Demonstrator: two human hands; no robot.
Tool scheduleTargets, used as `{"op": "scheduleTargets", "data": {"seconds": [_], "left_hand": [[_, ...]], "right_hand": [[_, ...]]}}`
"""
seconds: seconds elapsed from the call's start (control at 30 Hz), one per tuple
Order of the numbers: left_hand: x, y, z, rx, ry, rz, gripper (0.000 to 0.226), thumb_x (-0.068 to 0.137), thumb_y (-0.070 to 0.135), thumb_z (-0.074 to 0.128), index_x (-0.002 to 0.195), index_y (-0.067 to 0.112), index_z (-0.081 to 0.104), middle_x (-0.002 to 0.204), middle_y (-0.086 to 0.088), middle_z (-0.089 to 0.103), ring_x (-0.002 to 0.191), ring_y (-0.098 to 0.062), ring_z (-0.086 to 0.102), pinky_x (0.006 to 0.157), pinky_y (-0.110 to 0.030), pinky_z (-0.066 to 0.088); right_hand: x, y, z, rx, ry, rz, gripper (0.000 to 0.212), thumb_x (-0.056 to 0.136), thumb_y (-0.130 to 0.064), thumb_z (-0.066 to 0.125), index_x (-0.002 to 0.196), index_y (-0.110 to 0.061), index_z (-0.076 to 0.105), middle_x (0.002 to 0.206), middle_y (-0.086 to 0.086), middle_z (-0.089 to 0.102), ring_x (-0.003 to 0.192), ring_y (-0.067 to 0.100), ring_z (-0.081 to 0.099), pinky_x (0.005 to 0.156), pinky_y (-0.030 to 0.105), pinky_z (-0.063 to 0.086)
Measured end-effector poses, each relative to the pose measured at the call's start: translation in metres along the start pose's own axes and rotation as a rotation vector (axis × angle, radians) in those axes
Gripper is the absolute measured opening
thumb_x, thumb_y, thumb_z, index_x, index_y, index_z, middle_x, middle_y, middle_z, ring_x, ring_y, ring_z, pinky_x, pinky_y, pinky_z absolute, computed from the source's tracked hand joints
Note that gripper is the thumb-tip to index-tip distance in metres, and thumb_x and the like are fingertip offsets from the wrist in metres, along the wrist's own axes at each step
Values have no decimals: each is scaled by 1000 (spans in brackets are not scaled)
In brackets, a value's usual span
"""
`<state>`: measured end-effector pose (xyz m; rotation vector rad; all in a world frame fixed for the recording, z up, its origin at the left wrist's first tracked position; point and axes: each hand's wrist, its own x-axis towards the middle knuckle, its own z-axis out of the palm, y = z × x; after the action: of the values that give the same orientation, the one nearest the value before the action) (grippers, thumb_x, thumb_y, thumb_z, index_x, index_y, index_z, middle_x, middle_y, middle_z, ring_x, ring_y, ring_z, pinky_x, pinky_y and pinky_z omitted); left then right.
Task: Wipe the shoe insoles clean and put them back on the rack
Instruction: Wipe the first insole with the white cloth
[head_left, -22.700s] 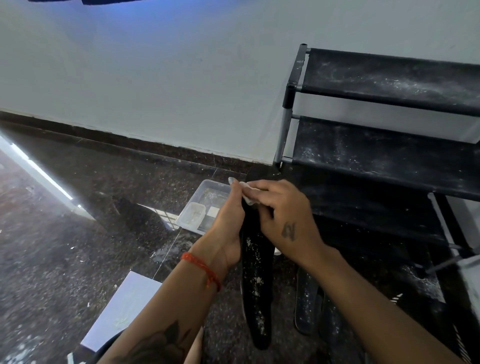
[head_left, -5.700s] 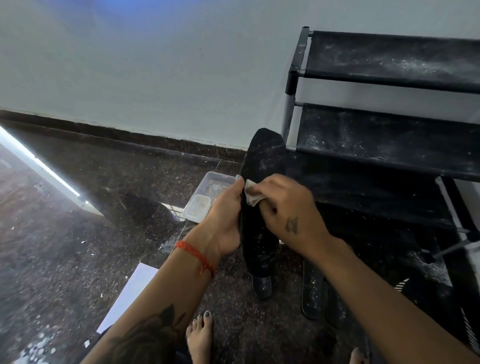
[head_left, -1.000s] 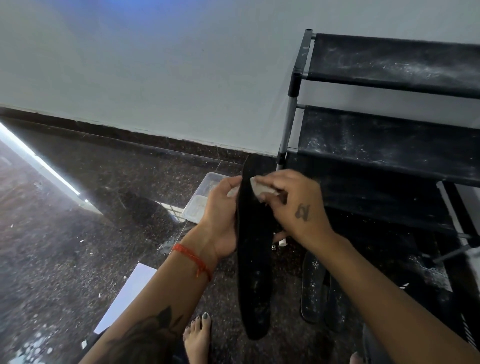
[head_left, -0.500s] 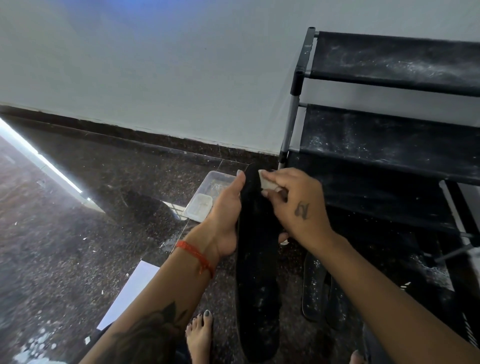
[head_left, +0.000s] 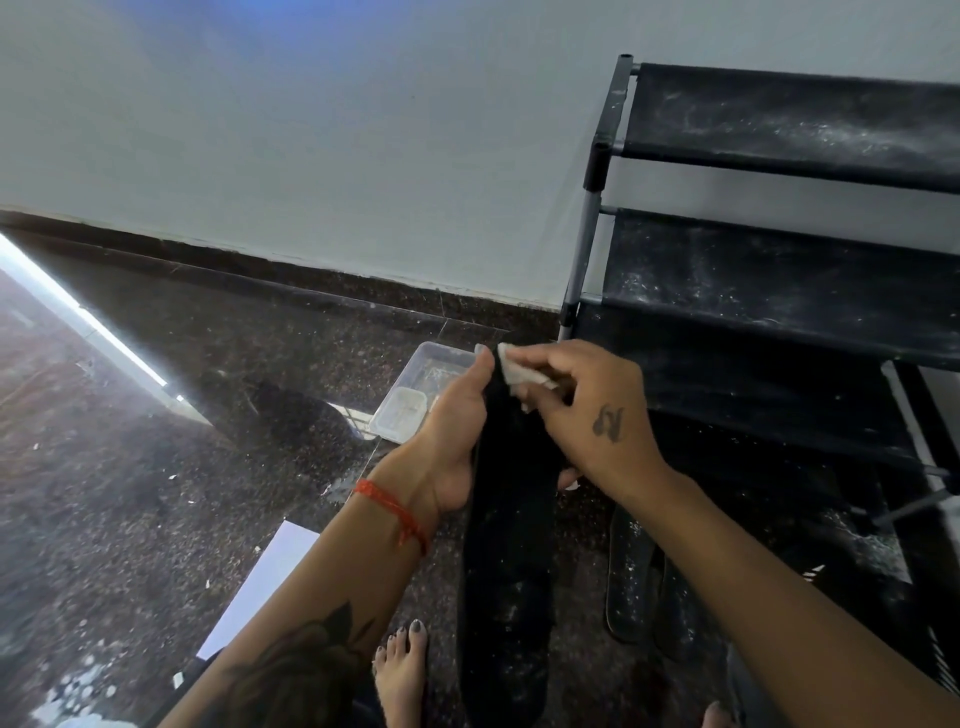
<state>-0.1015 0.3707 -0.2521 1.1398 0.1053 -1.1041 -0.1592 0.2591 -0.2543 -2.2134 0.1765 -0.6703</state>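
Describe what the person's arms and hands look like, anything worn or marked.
Both forearms are bare, no sleeves. The left hand has a thin red thread bracelet at its wrist and a large dark forearm tattoo. The right hand bears a small dark tattoo on its back.

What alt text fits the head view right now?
The left hand grips a long black insole while the right hand rubs a pale wipe on its top end, beside a dusty black shoe rack; more insoles lie on the floor.
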Motion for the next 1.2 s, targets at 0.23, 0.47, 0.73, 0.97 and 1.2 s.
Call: {"op": "scheduleTargets", "data": {"seconds": [0.23,0.47,0.73,0.97,1.2], "left_hand": [[1,2,1,11,-20,6,70,94,65,22,98,17,73,94,-18,68,74,-33,65,65,-45,56],[3,2,-1,14,-29,10,84,92,67,22,61,10,74,68,-13,68,61,-24,67,63,-33,56],[-1,3,5,37,-66,-24,81,88,72,20,101,8,68,91,-20,70,71,-33,69,65,-44,57],[0,6,-4,54,-6,-7,82,91,70,20,87,7,74,83,-17,67,69,-28,65,64,-36,57],[-1,2,3,69,-48,-40,83,88,74,21,95,9,72,89,-20,70,71,-34,68,69,-44,56]], "right_hand": [[5,15,-13,-223,-7,-50,26,75,6,65,92,-12,75,86,5,70,73,10,63,62,0,37],[0,-4,0,12,-88,-56,23,75,-5,73,96,-14,74,87,-4,66,73,6,61,65,5,46],[6,14,-8,-235,118,28,22,78,-1,67,97,-11,73,90,4,69,79,11,62,70,1,38],[-2,-4,-7,72,-187,74,9,82,-14,70,83,-21,75,78,-6,65,52,11,63,42,28,54],[6,9,0,-146,107,7,22,77,-5,70,97,-14,73,90,1,70,81,9,63,72,6,43]]}}
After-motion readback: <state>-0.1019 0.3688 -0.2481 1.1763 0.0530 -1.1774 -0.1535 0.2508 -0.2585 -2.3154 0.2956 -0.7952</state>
